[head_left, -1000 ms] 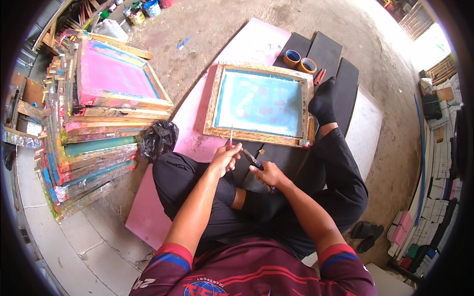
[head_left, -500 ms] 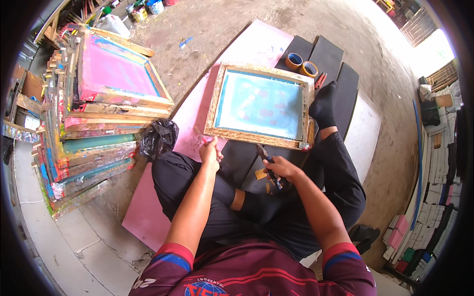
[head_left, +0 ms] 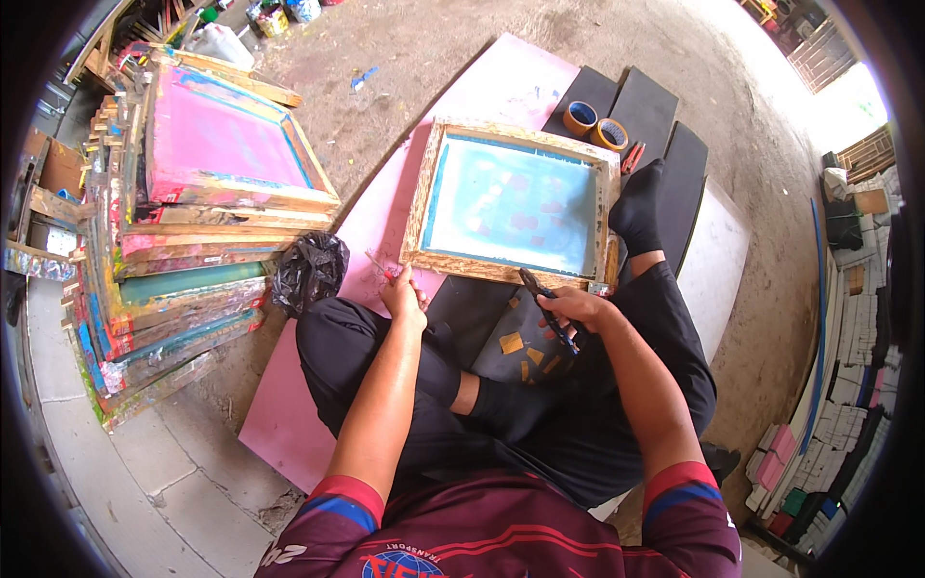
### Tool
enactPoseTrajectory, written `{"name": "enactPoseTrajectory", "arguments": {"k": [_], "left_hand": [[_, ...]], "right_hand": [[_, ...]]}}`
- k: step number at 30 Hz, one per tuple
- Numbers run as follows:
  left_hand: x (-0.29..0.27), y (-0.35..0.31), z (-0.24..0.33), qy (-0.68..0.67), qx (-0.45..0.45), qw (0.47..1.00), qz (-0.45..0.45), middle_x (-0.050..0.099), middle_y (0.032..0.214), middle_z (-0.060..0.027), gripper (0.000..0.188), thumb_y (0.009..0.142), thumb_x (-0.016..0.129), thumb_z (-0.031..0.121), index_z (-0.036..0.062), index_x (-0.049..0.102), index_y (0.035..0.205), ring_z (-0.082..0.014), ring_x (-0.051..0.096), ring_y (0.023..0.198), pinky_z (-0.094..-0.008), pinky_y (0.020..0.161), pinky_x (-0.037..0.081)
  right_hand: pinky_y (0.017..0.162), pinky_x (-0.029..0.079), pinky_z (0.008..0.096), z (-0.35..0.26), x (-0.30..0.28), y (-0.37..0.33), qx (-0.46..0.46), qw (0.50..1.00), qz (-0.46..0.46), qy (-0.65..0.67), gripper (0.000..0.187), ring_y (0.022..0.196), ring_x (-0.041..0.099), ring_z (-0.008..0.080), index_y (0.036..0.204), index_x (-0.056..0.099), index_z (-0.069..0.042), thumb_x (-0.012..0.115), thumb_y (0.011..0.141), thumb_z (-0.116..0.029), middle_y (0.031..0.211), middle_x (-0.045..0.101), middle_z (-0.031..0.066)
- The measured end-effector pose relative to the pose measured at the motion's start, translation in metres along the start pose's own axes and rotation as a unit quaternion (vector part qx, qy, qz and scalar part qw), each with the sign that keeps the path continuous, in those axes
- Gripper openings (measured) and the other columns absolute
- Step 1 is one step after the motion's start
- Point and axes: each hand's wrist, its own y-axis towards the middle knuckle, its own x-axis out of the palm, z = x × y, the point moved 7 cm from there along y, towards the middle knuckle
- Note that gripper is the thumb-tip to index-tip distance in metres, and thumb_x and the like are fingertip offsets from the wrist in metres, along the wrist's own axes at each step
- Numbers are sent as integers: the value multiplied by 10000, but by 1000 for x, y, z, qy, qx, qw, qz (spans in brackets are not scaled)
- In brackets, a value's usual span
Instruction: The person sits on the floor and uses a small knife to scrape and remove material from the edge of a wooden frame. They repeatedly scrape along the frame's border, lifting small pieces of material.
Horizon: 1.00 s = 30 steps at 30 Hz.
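The person's right hand (head_left: pixel 580 307) gripped dark pliers (head_left: pixel 533 284), their head near the near rail of a wood-framed printing screen (head_left: pixel 513 207), which lay flat across pink and black boards. The left hand (head_left: pixel 407 298) pinched a slim red object (head_left: pixel 390 275), its kind unclear, by the frame's near-left corner. Tan scraps (head_left: pixel 512 342) lay near the pliers.

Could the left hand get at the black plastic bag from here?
Probably yes. The left hand is just right of the black plastic bag, with only pink board showing between them, though its fingers already hold a slim red-handled tool, which could hamper a grasp.
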Motion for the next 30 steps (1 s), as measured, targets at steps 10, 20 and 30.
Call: {"name": "enactPoseTrajectory", "arguments": {"k": [10, 20, 30], "left_hand": [[7, -10, 4, 21, 20, 999, -13, 492, 624, 16, 296, 964, 693, 299, 138, 512, 794, -127, 461, 392, -301, 375, 364], [19, -22, 4, 53, 21, 997, -49, 502, 627, 16, 262, 958, 709, 289, 98, 571, 843, -113, 457, 382, -284, 358, 364], [26, -22, 4, 69, 40, 995, -68, 489, 595, 12, 263, 950, 718, 279, 79, 586, 843, -109, 439, 365, -277, 346, 363]], "right_hand": [[578, 624, 434, -10, -3, -1, 53, 998, -19, -10, 522, 790, 744, 280, 1242, 521, 28, 534, 1039, -452, 1033, 699, 194], [601, 636, 498, -17, -26, 7, 127, 984, -127, 15, 503, 842, 752, 371, 1329, 514, -11, 495, 1055, -432, 1101, 706, 283], [662, 615, 503, -24, -24, 5, 159, 965, -202, 51, 483, 857, 744, 363, 1325, 553, -59, 476, 1058, -455, 1036, 718, 261]]}}
